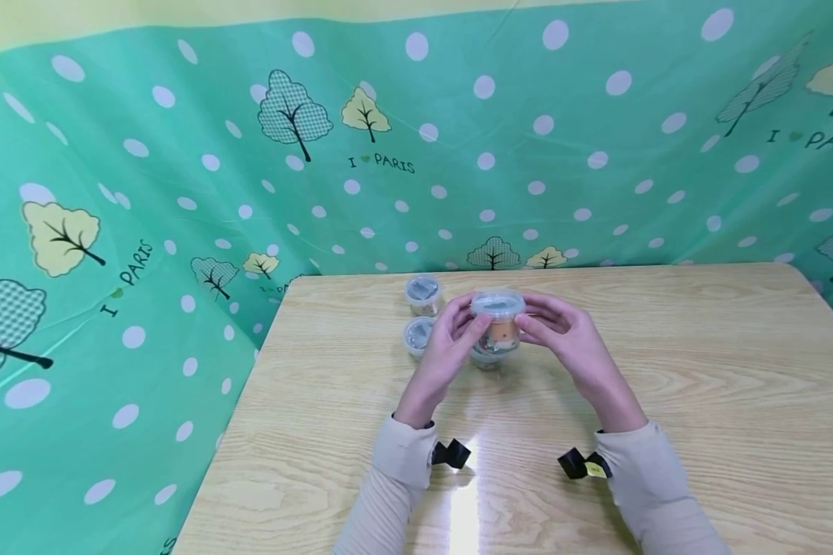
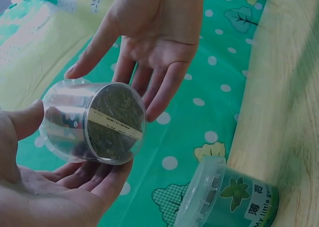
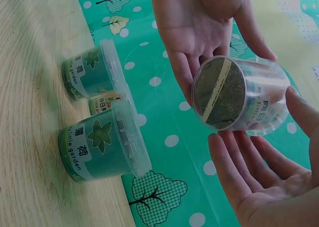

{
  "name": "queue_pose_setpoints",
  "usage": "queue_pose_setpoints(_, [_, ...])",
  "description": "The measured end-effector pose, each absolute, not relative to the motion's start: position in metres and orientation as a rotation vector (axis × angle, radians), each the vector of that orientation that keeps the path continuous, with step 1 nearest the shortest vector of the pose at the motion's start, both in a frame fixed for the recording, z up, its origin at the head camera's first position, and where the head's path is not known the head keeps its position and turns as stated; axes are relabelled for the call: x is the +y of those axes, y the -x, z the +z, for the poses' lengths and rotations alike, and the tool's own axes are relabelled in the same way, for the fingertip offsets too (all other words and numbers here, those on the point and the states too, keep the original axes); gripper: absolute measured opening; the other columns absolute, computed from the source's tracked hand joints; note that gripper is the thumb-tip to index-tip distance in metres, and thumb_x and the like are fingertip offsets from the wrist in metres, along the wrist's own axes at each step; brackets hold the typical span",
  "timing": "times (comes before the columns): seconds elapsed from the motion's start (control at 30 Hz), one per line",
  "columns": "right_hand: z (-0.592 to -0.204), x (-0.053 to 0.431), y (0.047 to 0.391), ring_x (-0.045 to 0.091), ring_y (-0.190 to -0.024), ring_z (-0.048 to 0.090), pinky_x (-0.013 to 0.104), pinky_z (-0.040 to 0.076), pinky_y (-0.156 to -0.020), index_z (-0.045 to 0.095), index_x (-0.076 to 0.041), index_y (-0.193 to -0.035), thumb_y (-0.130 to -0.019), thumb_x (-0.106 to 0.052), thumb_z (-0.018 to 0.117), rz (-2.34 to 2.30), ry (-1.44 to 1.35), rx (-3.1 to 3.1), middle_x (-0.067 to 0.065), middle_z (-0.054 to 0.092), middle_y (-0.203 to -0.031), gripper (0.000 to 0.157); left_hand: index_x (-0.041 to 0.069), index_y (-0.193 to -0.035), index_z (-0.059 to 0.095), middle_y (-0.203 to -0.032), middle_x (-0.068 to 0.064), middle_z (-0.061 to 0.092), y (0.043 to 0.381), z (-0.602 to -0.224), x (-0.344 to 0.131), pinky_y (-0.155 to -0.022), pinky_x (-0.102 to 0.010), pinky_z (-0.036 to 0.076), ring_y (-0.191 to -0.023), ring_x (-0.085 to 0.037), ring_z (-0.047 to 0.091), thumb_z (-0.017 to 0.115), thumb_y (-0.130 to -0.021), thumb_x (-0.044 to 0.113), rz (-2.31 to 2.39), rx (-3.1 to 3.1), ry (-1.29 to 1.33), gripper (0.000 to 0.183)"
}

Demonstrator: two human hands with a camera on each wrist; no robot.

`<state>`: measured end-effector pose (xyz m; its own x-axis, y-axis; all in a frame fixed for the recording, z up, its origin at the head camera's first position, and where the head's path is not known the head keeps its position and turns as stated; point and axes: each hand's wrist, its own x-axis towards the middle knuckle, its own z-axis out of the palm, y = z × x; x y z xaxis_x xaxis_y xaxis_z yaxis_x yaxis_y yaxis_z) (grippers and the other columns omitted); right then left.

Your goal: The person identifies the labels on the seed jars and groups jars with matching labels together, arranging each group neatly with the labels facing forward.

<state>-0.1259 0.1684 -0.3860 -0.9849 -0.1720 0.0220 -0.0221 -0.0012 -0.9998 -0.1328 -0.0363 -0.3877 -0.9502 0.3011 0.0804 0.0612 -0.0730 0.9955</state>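
Observation:
Both hands hold a clear lidded plastic cup [image 1: 503, 333] with an orange label above the table. Its underside, seen in the left wrist view, shows dark soil-like filling [image 2: 112, 105] crossed by a pale printed strip. My left hand [image 1: 446, 345] grips the left side, thumb near the lid and fingers beneath. On the opposite side my right hand [image 1: 571, 339] grips it with thumb and fingers. A green-labelled mint cup [image 3: 102, 145], printed "My little garden", stands on the table just below the held one.
A second green-labelled cup [image 3: 89, 70] and a yellow-labelled cup [image 3: 103, 103] stand on the wooden table [image 1: 701, 385], left of the hands. Behind the table hangs a green dotted cloth [image 1: 458, 162]. Black wrist-camera pieces [image 1: 451, 453] sit at both cuffs.

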Motion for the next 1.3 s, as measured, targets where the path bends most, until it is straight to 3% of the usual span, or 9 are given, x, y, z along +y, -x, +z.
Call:
queue_pose_setpoints(0.2, [-0.385,0.169,0.127,0.008,-0.11,0.063,0.026,0.056,-0.093,0.043,0.001,-0.147,-0.099,-0.022,0.063,-2.078,0.263,2.121,0.022,0.054,-0.138,0.057,0.006,-0.148,0.04,-0.144,-0.016,0.051,0.133,-0.388,-0.038,-0.115,-0.041,0.039,-0.135,-0.027,0.048,0.056,-0.102,0.024,2.142,1.984,-0.405,0.051])
queue_pose_setpoints(0.4, [-0.383,0.167,0.126,0.006,-0.108,0.065,0.026,0.056,-0.091,0.045,0.001,-0.145,-0.098,-0.023,0.064,-2.087,0.24,2.143,0.026,0.053,-0.139,0.057,0.006,-0.148,0.041,-0.143,-0.015,0.051,0.133,-0.388,-0.037,-0.114,-0.038,0.04,-0.135,-0.026,0.048,0.056,-0.102,0.027,2.139,1.995,-0.392,0.053])
queue_pose_setpoints(1.1, [-0.383,0.164,0.125,0.01,-0.111,0.063,0.026,0.057,-0.089,0.052,-0.002,-0.141,-0.091,-0.026,0.074,-2.123,0.179,2.227,0.016,0.059,-0.133,0.059,0.004,-0.144,0.042,-0.136,-0.013,0.054,0.128,-0.385,-0.026,-0.106,-0.033,0.048,-0.123,-0.022,0.053,0.066,-0.096,0.024,2.213,2.011,-0.327,0.057])
queue_pose_setpoints(1.3, [-0.383,0.164,0.125,0.009,-0.109,0.064,0.027,0.058,-0.088,0.052,0.0,-0.14,-0.092,-0.026,0.072,-2.125,0.185,2.229,0.013,0.061,-0.129,0.057,0.004,-0.144,0.043,-0.136,-0.014,0.054,0.127,-0.385,-0.027,-0.109,-0.034,0.046,-0.124,-0.022,0.054,0.062,-0.098,0.025,2.212,2.001,-0.32,0.054])
